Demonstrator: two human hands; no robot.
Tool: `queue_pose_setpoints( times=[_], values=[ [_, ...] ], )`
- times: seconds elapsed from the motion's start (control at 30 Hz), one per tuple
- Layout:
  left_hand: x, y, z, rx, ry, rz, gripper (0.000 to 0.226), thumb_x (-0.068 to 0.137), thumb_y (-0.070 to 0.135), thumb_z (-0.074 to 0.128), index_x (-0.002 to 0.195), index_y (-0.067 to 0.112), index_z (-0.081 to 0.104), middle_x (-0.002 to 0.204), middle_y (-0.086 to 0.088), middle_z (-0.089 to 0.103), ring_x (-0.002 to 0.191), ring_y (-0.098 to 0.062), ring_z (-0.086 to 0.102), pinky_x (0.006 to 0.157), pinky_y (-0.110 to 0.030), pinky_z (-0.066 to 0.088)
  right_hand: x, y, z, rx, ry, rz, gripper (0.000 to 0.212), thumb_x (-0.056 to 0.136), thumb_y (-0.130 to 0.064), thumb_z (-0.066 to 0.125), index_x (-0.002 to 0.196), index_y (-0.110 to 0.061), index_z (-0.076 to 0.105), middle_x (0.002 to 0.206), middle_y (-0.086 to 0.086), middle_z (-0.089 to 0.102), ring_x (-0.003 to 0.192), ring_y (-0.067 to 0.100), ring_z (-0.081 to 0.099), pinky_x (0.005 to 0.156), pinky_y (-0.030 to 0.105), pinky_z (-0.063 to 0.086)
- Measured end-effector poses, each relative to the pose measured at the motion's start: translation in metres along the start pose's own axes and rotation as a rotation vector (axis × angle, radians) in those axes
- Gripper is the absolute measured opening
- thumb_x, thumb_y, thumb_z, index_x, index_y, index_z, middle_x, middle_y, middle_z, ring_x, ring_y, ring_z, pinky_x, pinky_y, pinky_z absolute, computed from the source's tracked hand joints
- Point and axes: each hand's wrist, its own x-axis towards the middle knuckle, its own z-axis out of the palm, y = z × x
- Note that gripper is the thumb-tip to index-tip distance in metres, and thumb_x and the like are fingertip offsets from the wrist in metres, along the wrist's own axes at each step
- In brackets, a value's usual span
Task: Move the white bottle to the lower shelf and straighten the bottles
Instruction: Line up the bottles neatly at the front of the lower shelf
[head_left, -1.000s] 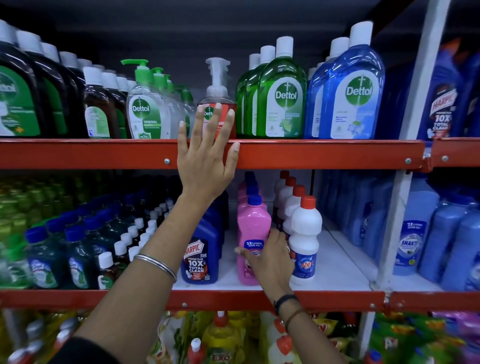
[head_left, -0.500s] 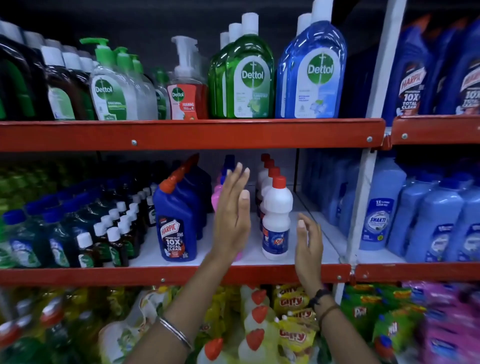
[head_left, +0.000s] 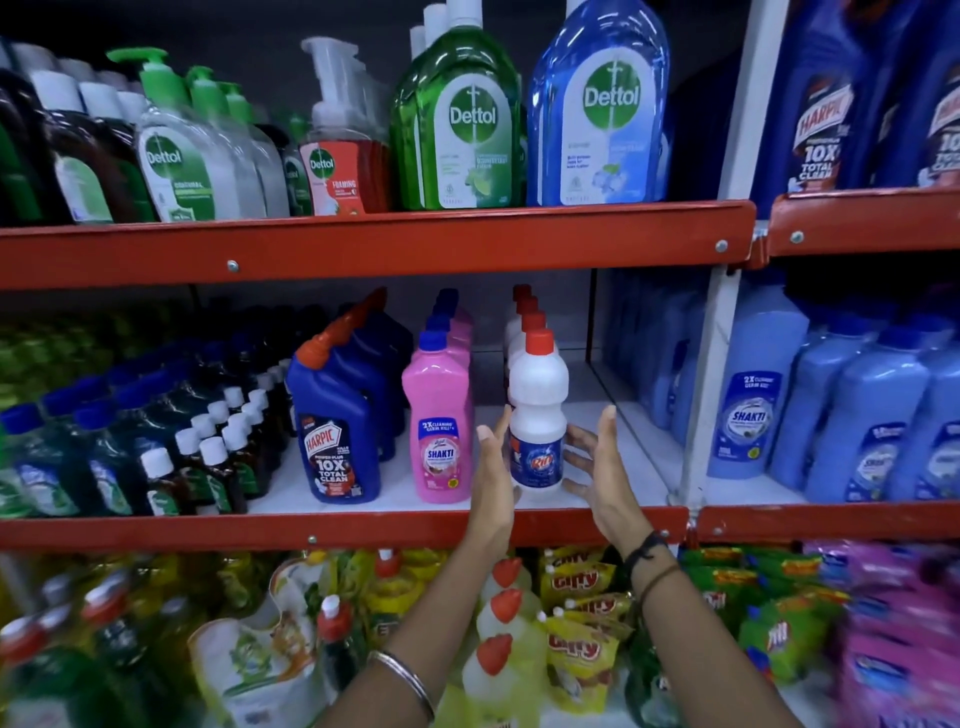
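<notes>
Both hands have closed in since the earlier frame: my left hand (head_left: 493, 483) and right hand (head_left: 597, 467) now flank the white bottle (head_left: 537, 415), fingers spread and open, holding nothing firmly. It stands upright on the lower shelf (head_left: 363, 530), at the front of its row, beside the pink bottle (head_left: 439, 415). I judge the move done; only straightening remains.

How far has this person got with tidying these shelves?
Done, it seems: the white red-capped plastic bottle stands upright at the front of its row on the middle shelf. In hand: the open left hand and open right hand flank it, squaring it up. Left: perhaps checking the neighbouring pink bottle.
</notes>
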Motion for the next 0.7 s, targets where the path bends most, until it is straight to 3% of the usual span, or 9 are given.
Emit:
queue_pose_setpoints(
  times=[0.27,0.7],
  values=[
    [0.006,-0.003,0.003,0.001,0.011,-0.031,0.059,0.098,0.051,0.002,0.145,0.033,0.034,0.157,0.003,0.027,0.143,-0.024,0.027,0.113,-0.051,0.025,-0.002,0.000,-0.003,0.036,-0.006,-0.001,0.064,0.088,-0.065,0.018,0.111,-0.022,0.059,0.122,0.004,0.056,0.115,0.024,0.050,0.095,0.046,0.039],
    [0.011,0.000,0.000,0.044,0.017,-0.061,0.060,0.097,0.053,0.005,0.145,0.033,0.035,0.156,0.001,0.030,0.143,-0.026,0.029,0.112,-0.052,0.028,-0.002,0.001,-0.003,0.024,0.031,-0.028,0.074,0.089,-0.062,0.015,0.126,-0.010,0.054,0.137,0.012,0.052,0.119,0.026,0.050,0.098,0.048,0.040]
  ],
)
